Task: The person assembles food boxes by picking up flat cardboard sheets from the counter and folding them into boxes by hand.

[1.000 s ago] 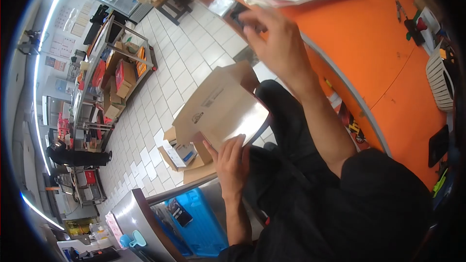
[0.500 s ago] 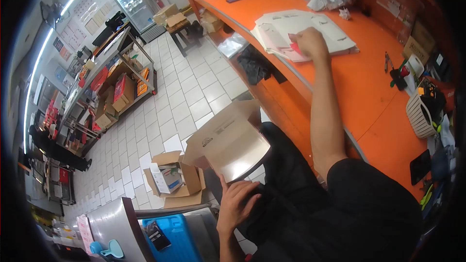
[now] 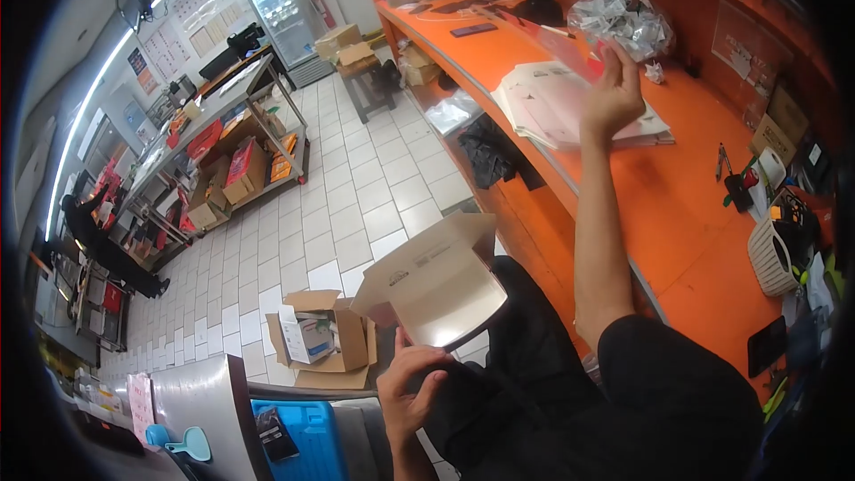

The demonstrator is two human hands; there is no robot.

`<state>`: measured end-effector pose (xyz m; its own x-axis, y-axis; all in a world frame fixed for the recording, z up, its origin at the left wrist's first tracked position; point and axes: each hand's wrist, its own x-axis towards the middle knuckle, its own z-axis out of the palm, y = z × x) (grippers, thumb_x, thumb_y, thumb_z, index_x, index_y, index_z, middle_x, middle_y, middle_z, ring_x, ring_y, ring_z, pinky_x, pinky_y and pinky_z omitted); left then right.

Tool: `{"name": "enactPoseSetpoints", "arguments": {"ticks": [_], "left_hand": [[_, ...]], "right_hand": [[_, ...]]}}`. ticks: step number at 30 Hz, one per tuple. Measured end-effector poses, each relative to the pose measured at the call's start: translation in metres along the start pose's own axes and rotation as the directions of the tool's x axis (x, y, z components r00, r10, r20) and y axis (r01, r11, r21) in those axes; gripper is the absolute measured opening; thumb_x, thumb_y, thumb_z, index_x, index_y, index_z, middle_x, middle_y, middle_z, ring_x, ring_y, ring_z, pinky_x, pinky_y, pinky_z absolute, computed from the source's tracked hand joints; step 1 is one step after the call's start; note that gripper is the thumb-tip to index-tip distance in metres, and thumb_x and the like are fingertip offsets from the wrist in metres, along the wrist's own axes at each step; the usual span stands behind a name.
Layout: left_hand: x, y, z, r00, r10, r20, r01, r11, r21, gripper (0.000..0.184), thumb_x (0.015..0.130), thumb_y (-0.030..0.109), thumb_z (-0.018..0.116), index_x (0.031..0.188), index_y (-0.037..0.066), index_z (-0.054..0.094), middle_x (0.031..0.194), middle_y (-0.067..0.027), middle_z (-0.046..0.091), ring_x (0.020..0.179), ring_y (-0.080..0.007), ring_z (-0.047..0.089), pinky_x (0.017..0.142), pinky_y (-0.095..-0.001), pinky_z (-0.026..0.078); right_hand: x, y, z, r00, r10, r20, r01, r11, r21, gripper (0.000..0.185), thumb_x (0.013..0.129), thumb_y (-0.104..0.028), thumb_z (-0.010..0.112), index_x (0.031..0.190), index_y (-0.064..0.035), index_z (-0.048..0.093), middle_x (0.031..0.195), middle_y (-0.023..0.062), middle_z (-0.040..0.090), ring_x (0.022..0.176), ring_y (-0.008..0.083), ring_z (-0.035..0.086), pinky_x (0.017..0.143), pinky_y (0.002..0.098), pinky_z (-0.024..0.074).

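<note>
My right hand (image 3: 614, 98) is raised over the orange counter, its fingers pinched on a thin reddish sheet (image 3: 561, 49) that is blurred and partly see-through. Beneath and beside it lies a stack of white flat sheets (image 3: 534, 98). My left hand (image 3: 411, 383) is low, near my lap, with its index finger against the lower edge of an open cardboard box (image 3: 445, 289). The box has a shiny inner face and raised brown flaps. Thumb and fingers of this hand are apart, and nothing shows between them.
Along the orange counter (image 3: 681, 258) are a plastic bag of crumpled foil (image 3: 622, 25), a white basket (image 3: 768, 258) and a phone (image 3: 767, 346). An open carton (image 3: 354, 338) stands on the floor. A person in black (image 3: 102, 245) stands far left.
My right hand has lifted off the white stack with the reddish sheet. The left hand stays by the box. The view has shifted, showing more of the counter's back.
</note>
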<state>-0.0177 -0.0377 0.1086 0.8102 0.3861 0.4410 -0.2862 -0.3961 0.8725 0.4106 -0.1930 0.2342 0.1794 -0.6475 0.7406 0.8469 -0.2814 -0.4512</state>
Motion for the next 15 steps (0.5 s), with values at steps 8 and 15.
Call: {"name": "enactPoseSetpoints", "arguments": {"ticks": [8, 15], "left_hand": [[0.008, -0.005, 0.004, 0.995, 0.046, -0.087, -0.063, 0.977, -0.203, 0.028, 0.093, 0.029, 0.071, 0.104, 0.003, 0.070, 0.096, -0.0103, 0.074, 0.098, -0.0230, 0.068, 0.117, -0.0581, 0.025], [0.047, 0.049, 0.018, 0.979, -0.083, -0.186, -0.052, 0.782, -0.621, 0.088, 0.088, 0.061, 0.066, 0.146, 0.001, 0.035, 0.134, -0.0223, 0.056, 0.126, -0.0344, 0.056, 0.107, -0.0502, 0.044]], "right_hand": [[-0.006, -0.003, -0.013, 0.962, 0.271, -0.028, -0.266, 0.956, 0.124, 0.012, 0.092, -0.003, 0.070, 0.101, 0.0035, 0.066, 0.097, 0.0154, 0.074, 0.090, 0.0182, 0.072, 0.081, 0.0263, 0.0584], [-0.046, -0.161, -0.120, 0.710, -0.497, 0.500, 0.220, 0.830, 0.512, 0.012, 0.094, -0.010, 0.065, 0.106, -0.0103, 0.064, 0.096, 0.0063, 0.072, 0.092, 0.0207, 0.071, 0.091, 0.0411, 0.0498]]}}
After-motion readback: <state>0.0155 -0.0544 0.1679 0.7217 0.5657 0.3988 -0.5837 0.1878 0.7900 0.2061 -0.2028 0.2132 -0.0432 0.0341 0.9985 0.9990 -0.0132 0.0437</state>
